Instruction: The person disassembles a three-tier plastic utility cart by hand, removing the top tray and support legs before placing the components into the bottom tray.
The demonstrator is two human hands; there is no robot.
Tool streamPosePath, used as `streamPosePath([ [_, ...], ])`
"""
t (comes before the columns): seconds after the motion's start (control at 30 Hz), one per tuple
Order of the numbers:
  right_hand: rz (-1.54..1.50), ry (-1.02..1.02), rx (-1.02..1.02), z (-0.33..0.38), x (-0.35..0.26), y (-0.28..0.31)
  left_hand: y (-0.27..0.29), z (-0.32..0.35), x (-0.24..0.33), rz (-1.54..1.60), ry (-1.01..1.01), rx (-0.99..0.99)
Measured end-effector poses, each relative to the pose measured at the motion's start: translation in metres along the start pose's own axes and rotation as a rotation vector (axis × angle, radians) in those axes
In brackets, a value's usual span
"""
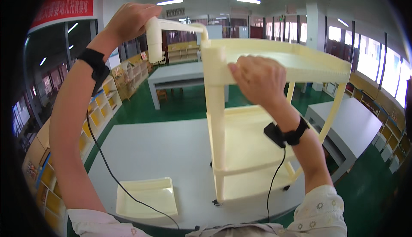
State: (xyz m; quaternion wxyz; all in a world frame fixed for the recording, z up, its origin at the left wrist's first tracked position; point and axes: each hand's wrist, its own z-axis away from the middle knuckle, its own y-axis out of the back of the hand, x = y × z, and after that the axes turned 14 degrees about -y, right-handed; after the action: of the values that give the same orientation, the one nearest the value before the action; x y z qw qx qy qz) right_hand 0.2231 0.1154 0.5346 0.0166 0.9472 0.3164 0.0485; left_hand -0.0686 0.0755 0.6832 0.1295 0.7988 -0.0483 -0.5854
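A cream plastic trolley [217, 138] with three tray tiers stands on a grey table, small black casters under its posts. High on the left, my left hand [132, 21] is closed over the outer corner of a cream U-shaped handle [180, 25]. One leg of the handle hangs free below that hand. Its other end curves down at the top of the trolley's near post; whether it is seated there I cannot tell. My right hand [261, 79] is closed at the near edge of the top tray [317, 70], beside that post. Its fingertips are hidden.
A loose cream tray [146, 197] lies on the grey table [159, 147] at the near left. Other grey tables stand behind [178, 70] and to the right [349, 123]. Low shelves [105, 104] line the left wall. Black cables run down from both wristbands.
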Motion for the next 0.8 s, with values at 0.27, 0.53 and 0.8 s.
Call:
streamPosePath([
  [0.27,-0.277,-0.077,-0.033,0.008,0.084,-0.002,-0.018,0.050,0.027,0.156,0.307,0.142],
  [0.53,-0.485,-0.489,-0.151,0.042,0.244,-0.017,-0.009,0.110,0.019,0.259,0.348,0.138],
  [0.8,-1.037,-0.799,-0.693,-0.002,0.344,-0.001,0.017,0.138,0.017,0.277,0.340,0.081],
])
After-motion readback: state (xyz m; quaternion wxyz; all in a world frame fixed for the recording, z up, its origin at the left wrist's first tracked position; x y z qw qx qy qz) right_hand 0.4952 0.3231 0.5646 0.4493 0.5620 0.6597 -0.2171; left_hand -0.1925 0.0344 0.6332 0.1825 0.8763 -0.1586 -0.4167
